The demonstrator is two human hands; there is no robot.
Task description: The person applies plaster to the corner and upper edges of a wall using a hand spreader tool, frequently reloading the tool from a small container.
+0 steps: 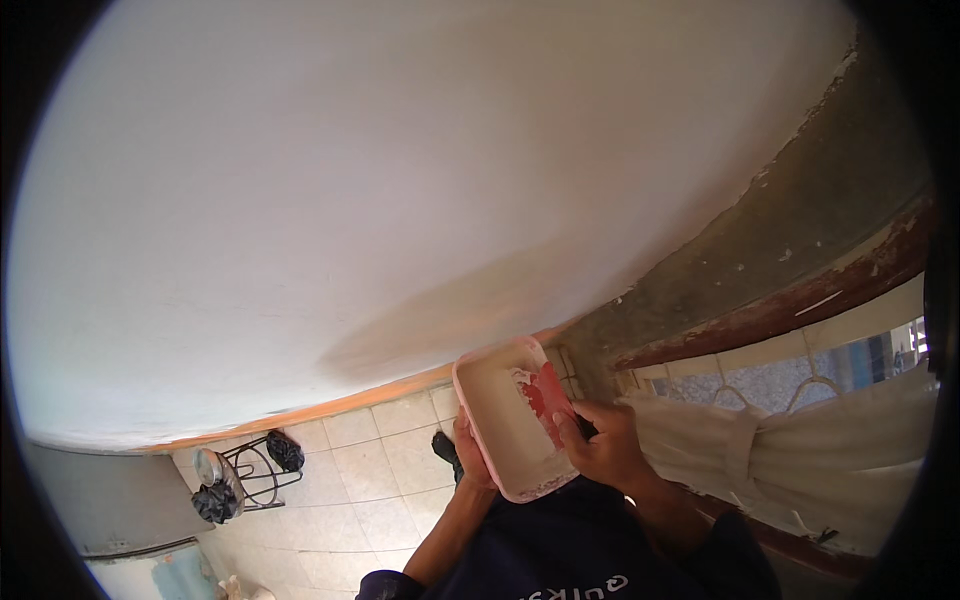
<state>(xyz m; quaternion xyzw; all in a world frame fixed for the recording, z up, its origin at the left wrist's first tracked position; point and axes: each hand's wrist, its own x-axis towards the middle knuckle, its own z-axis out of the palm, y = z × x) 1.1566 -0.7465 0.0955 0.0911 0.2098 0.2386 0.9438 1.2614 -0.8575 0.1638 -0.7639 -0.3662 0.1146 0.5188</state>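
My left hand [472, 455] grips the long left side of a pink rectangular tub [500, 346], held tilted in front of my body. Pale creamy paste [503, 415] coats its inside, with smears near the lower edge. In my right hand [607, 447] is a red flat scraper [546, 392], its blade over the tub's right side and partly smeared with white paste. The fingers of that hand close round the scraper's near end, and a dark part shows beside them.
A broad white wall [300, 200] rises ahead, with an orange strip along its foot. Rough grey plaster [800, 220] borders it at right, above a curtained window [780, 440]. On the tiled floor [370, 470], a black metal stand [262, 470] with dark bags stands at left.
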